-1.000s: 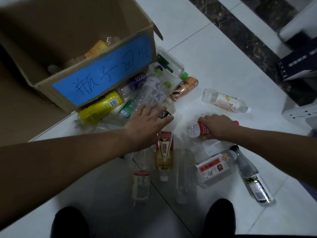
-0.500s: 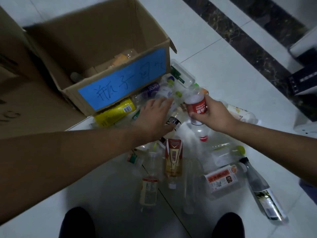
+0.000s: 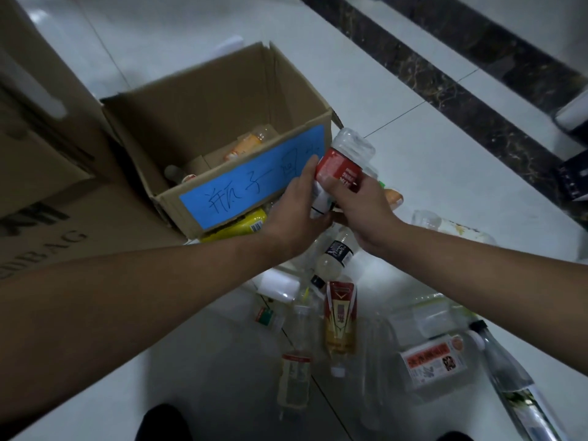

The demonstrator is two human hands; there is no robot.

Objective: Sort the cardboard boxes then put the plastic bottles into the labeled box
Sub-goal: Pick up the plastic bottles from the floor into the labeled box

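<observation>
Head-cam view looking down at my two bare arms over a white tile floor point(image 3: 413, 74). The landmark is the labeled box point(image 3: 206, 122), an open cardboard carton w/ a blue label point(image 3: 251, 186) handwritten in black on its near wall. My right hand point(image 3: 359, 202) grips a red-label bottle point(image 3: 342, 167), thumb across the label and fingers wrapped behind. This clear plastic bottle is tilted, held in the air at the box's near right corner, overlapping the label's right end and not inside the box. My left hand point(image 3: 296, 211) is just in front of the box's near wall, its fingers curled round a pale bottle point(image 3: 318, 198) that's mostly hidden btwn my hands; one fingertip touches the red label. Inside the box, near its back wall, lies an orange bottle point(image 3: 246, 144), w/ a couple more bottles I can't make out. A yellow bottle point(image 3: 241, 226) lies on the floor against the box's near wall, below the label. Further in front of the box, nearer to me, loose bottles are scattered: a black-label bottle point(image 3: 337, 249), a red-and-gold bottle point(image 3: 339, 316), and a dark-capped bottle point(image 3: 509, 386) well off to the box's front right. To the box's left stands a bigger carton point(image 3: 47, 122), touching it or nearly so.
</observation>
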